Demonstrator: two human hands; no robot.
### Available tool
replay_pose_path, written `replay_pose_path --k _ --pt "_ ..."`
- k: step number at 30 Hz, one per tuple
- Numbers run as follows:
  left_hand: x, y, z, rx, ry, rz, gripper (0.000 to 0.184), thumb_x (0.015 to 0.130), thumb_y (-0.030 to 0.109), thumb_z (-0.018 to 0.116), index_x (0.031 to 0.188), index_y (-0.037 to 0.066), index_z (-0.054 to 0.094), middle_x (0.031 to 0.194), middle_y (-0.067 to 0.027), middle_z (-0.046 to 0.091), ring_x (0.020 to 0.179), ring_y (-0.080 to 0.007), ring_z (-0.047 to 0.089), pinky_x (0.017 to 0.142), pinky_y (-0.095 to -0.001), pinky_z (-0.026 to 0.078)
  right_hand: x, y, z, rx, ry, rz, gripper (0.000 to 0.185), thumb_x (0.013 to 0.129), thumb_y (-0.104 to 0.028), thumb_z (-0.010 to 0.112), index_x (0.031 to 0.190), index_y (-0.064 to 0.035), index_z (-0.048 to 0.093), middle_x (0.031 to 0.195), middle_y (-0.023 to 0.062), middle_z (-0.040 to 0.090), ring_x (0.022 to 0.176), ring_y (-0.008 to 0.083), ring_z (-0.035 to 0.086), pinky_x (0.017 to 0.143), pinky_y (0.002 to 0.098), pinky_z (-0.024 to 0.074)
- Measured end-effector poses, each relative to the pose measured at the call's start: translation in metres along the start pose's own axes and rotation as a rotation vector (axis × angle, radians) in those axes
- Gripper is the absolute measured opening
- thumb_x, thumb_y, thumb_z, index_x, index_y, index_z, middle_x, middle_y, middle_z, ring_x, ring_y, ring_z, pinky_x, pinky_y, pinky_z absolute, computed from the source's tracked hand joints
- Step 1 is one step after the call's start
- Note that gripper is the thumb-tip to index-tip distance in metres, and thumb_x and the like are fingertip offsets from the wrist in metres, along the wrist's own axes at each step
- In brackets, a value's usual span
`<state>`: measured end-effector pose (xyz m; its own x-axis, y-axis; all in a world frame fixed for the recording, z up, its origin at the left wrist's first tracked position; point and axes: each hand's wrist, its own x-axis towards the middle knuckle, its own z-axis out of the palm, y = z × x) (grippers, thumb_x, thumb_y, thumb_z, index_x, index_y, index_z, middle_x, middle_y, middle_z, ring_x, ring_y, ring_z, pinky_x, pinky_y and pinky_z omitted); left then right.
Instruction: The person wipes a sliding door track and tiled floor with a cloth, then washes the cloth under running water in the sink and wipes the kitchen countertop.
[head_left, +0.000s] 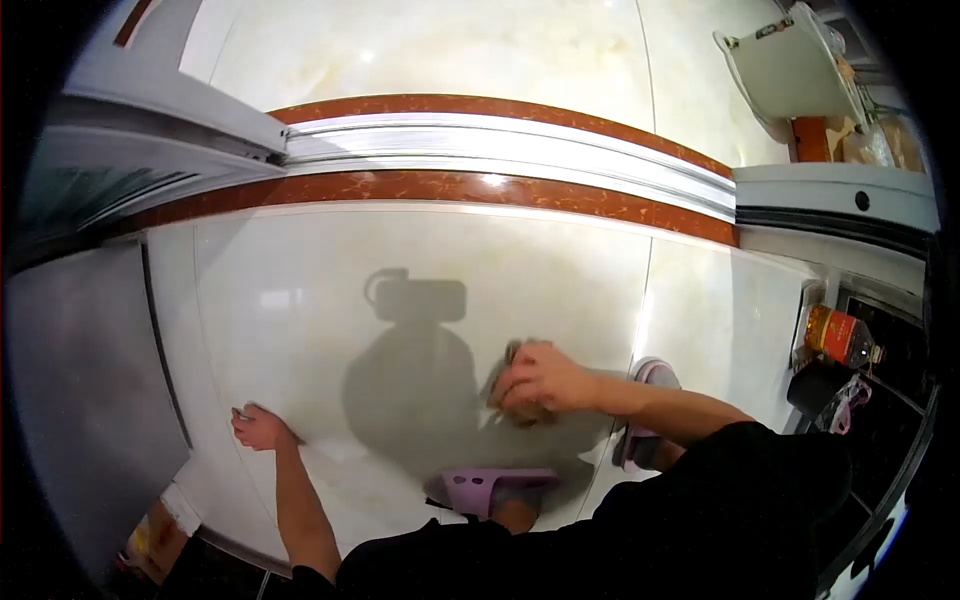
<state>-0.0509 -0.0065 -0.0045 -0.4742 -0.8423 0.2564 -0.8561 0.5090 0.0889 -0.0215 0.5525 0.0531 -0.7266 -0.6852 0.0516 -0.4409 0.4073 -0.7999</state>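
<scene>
My right hand (545, 382) is closed around a crumpled grey-brown cloth (497, 385), low over the pale tiled floor (560, 280). Most of the cloth is hidden under my fingers, and I cannot tell whether it presses on the tile. Off to the left, my left hand (262, 427) has its fingers curled in, close to the floor near a grey panel. Whether anything is inside those fingers is hidden. Between the two hands falls a dark shadow of my head and body.
A white sliding-door track (500, 145) edged in red-brown stone crosses ahead. A grey door panel (90, 370) stands at left. A bottle with a red label (840, 336) stands at right. Pink slippers (495, 490) are on my feet. A white chair (795, 75) is beyond the track.
</scene>
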Motion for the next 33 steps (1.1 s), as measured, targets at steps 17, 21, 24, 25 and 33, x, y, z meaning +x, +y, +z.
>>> replay_pose_path --k 17,21,24,25,33 --pt "-0.082 0.153 -0.054 -0.772 -0.263 0.688 0.038 0.095 0.014 0.047 0.131 -0.001 0.051 0.142 -0.0196 0.041 0.130 -0.0322 0.040 0.108 -0.0418 0.034 -0.041 0.020 -0.034 -0.117 0.347 0.298 0.029 0.076 -0.008 0.063 0.099 -0.0226 0.072 0.111 0.0009 0.066 0.095 0.0306 0.055 0.079 0.0400 0.0447" --pt "-0.116 0.207 -0.079 -0.724 -0.355 0.949 0.037 0.096 0.012 0.046 0.131 0.000 0.051 0.145 -0.0169 0.041 0.131 -0.0314 0.038 0.108 -0.0420 0.033 -0.049 0.074 -0.149 -0.146 0.493 0.522 0.028 0.082 -0.014 0.065 0.105 -0.0287 0.071 0.124 -0.0014 0.061 0.104 0.0314 0.053 0.087 0.0405 0.0409" --pt "-0.141 0.224 -0.078 -0.712 -0.415 1.027 0.037 0.096 0.011 0.046 0.131 0.000 0.052 0.145 -0.0172 0.041 0.131 -0.0321 0.039 0.110 -0.0423 0.032 -0.043 0.067 -0.095 -0.537 0.489 0.599 0.040 0.081 -0.018 0.065 0.118 -0.0358 0.065 0.137 -0.0048 0.051 0.113 0.0284 0.047 0.087 0.0491 0.0320" --pt "-0.148 0.229 -0.076 -0.695 -0.415 1.069 0.037 0.096 0.011 0.045 0.131 0.000 0.052 0.145 -0.0172 0.041 0.131 -0.0321 0.039 0.110 -0.0423 0.032 -0.044 0.069 -0.063 -0.629 0.495 0.564 0.043 0.078 -0.018 0.065 0.117 -0.0383 0.065 0.134 -0.0063 0.053 0.112 0.0262 0.048 0.085 0.0503 0.0316" --pt "-0.188 0.255 -0.090 -0.768 -0.608 1.178 0.038 0.094 0.010 0.046 0.130 -0.002 0.051 0.145 -0.0179 0.040 0.133 -0.0352 0.035 0.110 -0.0441 0.031 -0.070 0.064 -0.029 -0.327 0.190 0.445 0.031 0.078 -0.010 0.061 0.104 -0.0216 0.070 0.105 0.0016 0.062 0.094 0.0265 0.053 0.079 0.0422 0.0414"
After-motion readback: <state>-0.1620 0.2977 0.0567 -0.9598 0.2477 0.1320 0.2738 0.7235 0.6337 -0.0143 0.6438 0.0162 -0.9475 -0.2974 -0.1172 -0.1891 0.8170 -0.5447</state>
